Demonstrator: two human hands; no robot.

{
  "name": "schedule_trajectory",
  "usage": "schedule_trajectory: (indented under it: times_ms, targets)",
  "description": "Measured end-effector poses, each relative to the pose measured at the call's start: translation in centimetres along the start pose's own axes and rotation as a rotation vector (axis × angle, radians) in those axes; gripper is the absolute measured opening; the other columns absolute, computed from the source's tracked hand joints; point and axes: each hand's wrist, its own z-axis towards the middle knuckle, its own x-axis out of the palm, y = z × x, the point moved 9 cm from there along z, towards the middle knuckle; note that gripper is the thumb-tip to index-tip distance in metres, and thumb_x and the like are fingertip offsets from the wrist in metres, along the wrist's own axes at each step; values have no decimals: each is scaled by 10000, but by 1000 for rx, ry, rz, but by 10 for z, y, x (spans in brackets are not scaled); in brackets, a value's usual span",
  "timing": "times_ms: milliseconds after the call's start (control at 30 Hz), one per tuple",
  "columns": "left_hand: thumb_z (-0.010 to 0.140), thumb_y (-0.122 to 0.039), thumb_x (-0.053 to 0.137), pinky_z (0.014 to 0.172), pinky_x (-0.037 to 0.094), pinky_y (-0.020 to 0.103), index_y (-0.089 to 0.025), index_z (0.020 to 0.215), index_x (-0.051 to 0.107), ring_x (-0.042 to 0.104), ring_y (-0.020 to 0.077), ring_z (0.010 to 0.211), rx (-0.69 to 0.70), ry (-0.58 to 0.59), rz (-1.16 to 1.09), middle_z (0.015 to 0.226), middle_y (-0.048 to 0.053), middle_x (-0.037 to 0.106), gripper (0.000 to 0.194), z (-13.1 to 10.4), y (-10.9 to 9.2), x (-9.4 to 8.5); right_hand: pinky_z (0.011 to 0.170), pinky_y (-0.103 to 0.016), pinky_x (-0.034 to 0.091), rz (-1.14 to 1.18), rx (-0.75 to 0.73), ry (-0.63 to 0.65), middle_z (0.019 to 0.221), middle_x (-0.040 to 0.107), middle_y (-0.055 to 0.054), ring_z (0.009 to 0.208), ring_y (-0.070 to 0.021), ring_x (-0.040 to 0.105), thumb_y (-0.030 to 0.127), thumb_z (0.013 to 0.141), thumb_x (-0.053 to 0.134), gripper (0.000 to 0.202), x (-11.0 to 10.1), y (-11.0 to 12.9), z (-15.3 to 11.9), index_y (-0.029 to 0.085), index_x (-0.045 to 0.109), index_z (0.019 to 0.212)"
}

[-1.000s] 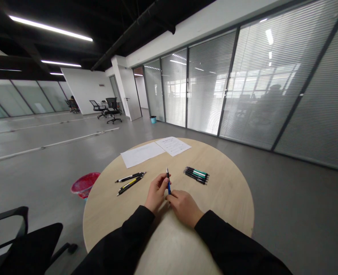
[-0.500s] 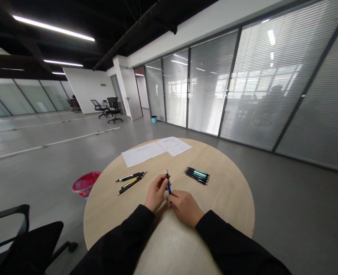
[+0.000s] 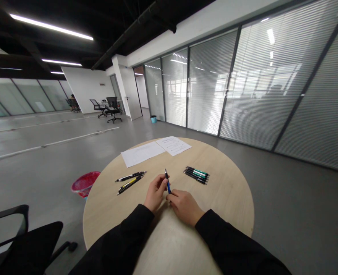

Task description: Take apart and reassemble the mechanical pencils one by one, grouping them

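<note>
Between my hands, over the middle of the round table point(image 3: 226, 214), is a blue and black pen point(image 3: 169, 186) with a silver tip pointing up and away from me. My left hand point(image 3: 156, 192) is closed on its upper part, thumb against the barrel. The fingers of my right hand point(image 3: 183, 206) pinch its lower end and hide that end. Left of my hands lie several loose pens point(image 3: 131, 182), black, white and yellow. To the right, a neat group of pens point(image 3: 196, 175) in black, green and white lies side by side.
Two sheets of paper point(image 3: 141, 154) lie at the table's far edge, one printed. A red-lined bin point(image 3: 85, 183) stands on the floor at left, near a black chair point(image 3: 28, 244). Glass partitions with blinds point(image 3: 209, 84) run along the right.
Almost nothing differs. The view has shifted very slightly, and both hands keep their hold on the blue and black pen.
</note>
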Motion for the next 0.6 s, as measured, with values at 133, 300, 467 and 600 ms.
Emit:
schedule_trajectory:
  times_ms: [133,300,467,600]
  targets:
    - [865,-516,613,595,429,252,-164,1019,627,524,132,636,6,-8,-15,733,4,604,384,1,2,-1,674,-268,361,12,4,-1,909,609,-38,787,-164,547,145,933,521,108,0,-1,0,200,614,927]
    - [869,-505,611,585,418,248,-164,1016,626,508,124,618,0,-4,-16,721,-3,595,371,1,2,0,672,-269,366,33,3,-3,908,605,-32,783,-165,551,127,912,530,123,2,-2,0,209,616,944]
    - [860,-507,624,573,407,244,-159,1000,627,493,116,597,-19,-5,-37,708,-9,585,375,1,6,-1,696,-267,379,51,16,8,945,610,-34,817,-167,562,116,897,529,147,3,-3,-1,210,616,970]
    - [853,-501,635,564,396,239,-156,989,628,483,112,588,-24,-27,-40,696,-17,568,371,1,8,-4,704,-266,385,57,33,18,948,606,-36,820,-166,559,104,884,530,183,4,-4,-2,209,624,999]
